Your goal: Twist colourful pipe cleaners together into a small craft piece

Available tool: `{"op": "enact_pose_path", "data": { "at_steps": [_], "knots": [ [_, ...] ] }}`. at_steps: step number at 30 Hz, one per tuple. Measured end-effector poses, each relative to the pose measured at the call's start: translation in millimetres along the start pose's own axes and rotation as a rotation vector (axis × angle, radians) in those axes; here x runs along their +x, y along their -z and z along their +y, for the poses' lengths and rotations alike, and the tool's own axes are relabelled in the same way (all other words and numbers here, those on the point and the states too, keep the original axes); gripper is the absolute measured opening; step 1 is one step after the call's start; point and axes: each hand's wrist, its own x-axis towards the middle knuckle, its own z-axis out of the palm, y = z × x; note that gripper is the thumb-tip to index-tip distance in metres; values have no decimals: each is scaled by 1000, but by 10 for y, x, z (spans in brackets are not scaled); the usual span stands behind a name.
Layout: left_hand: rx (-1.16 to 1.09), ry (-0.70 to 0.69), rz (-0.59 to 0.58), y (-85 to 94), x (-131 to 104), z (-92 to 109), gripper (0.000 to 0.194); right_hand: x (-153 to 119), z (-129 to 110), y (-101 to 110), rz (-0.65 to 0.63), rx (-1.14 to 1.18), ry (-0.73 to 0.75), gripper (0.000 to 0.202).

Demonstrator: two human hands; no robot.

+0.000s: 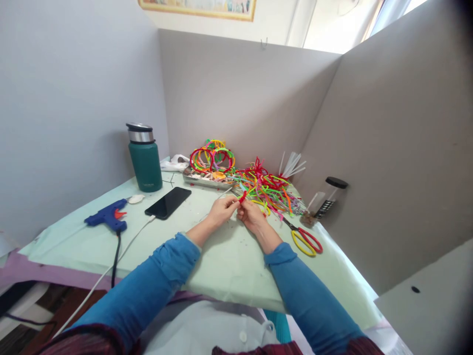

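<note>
Over the middle of the table, my left hand (222, 209) and my right hand (252, 215) meet with fingertips pinched. Between them is a short, fuzzy red pipe cleaner (243, 196), its upper end sticking up above the fingers. The rest of it is hidden by my fingers. Just beyond my hands lies a tangled heap of coloured pipe cleaners (271, 190). Scissors (306, 240) with one yellow and one red handle rest to the right of my right hand, their blades pointing toward the heap.
Behind my hands, a metal tray (209, 183) carries coloured pipe-cleaner rings (212, 160). To the left are a green bottle (145, 165), a phone (168, 202) on a white cable and a blue glue gun (109, 215). A black-lidded jar (328, 198) and white sticks (292, 165) stand right. Grey partitions surround the table.
</note>
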Motion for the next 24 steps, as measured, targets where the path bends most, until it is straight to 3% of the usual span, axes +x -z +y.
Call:
{"op": "enact_pose_path", "data": {
  "at_steps": [4, 11, 14, 21, 24],
  "knots": [
    [-27, -3, -68, -12, -7, -1, 29, -8, -2, -7, -4, 26, 11, 27],
    [53, 57, 66, 3, 11, -46, 27, 10, 13, 27, -7, -14, 3, 24],
    [22, 76, 68, 6, 14, -43, 27, 14, 18, 42, -36, -20, 9, 22],
    [-163, 62, -75, 23, 10, 24, 25, 14, 16, 25, -3, -33, -4, 20],
    [-259, 42, -156, 26, 13, 22, 25, 11, 23, 36, -53, -55, -4, 19]
  ]
}}
